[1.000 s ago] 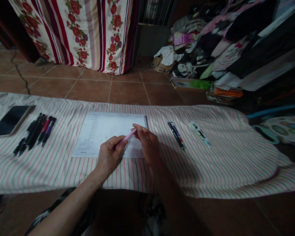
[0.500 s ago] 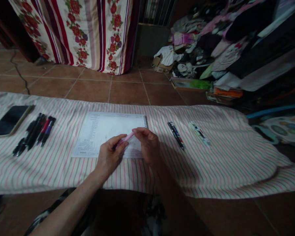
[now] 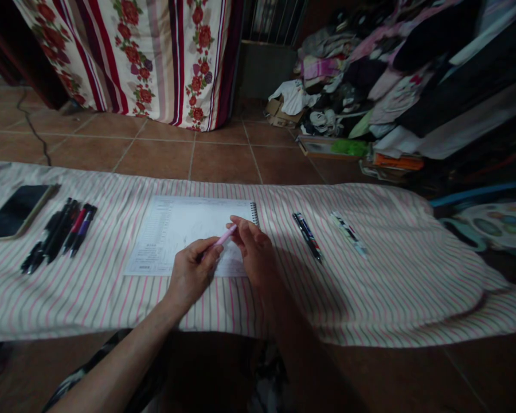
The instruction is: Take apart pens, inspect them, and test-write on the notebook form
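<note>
My left hand [image 3: 194, 267] is closed around a pink pen [image 3: 224, 236], which slants up to the right above a spiral notebook [image 3: 155, 229]. The pen's upper end sticks out past my left thumb and fingertips; its lower part is hidden in the palm. At that upper end is my right hand [image 3: 255, 249], its fingers stretched out and slightly apart. Whether a right fingertip touches the pen, I cannot tell. The notebook lies open under both hands, with printed text along its left side and black rings at the upper right.
Left of the notebook lie several pens [image 3: 60, 232] in a bunch and a phone [image 3: 17, 211]. Dark pens [image 3: 307, 236] and pale pens [image 3: 349, 234] lie to the right. A striped cloth [image 3: 413, 269] covers the table. Clothes [image 3: 327, 69] are heaped beyond on the tiled floor.
My right fingers have loosened from their pinch on the pen's upper end and spread out. My left hand keeps its hold, nearly in the same place.
</note>
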`<state>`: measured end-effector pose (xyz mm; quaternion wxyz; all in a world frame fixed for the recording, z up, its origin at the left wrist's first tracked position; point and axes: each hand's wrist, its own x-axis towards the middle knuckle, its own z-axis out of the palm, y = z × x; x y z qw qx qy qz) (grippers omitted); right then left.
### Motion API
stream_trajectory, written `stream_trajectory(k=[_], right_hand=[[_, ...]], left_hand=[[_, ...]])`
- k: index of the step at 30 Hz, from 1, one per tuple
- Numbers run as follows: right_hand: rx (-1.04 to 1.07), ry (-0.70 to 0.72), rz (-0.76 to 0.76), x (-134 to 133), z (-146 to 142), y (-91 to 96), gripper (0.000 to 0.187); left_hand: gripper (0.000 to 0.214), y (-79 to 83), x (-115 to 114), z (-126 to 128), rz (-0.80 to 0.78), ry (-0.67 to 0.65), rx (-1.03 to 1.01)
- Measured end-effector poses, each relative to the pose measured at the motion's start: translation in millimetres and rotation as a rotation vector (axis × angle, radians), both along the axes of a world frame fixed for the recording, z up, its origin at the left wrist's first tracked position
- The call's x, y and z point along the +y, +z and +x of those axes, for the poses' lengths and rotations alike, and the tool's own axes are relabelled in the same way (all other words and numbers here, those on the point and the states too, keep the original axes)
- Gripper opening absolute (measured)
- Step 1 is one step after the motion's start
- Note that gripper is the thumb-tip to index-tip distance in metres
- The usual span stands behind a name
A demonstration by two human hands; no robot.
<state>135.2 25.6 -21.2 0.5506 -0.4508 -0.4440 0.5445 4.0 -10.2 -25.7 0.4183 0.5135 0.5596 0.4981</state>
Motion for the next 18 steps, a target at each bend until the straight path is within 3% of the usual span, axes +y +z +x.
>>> stream_trajectory(k=[8, 13, 18], right_hand=[[0.073, 0.027, -0.090, 0.1, 3.1, -2.8, 0.026], [-0.005, -0.043, -0.090, -0.8, 0.7, 5.3, 0.020], [-0.008, -0.087, -0.078, -1.3, -3.9, 1.6, 0.028]], left_hand=[[0.033, 8.1, -0.7, 5.3, -0.113, 0.030, -0.180], [0.033, 5.2, -1.8, 2.7, -0.067, 0.042, -0.078], [0.029, -1.0, -2.1, 0.5, 0.017, 0.028, 0.048]])
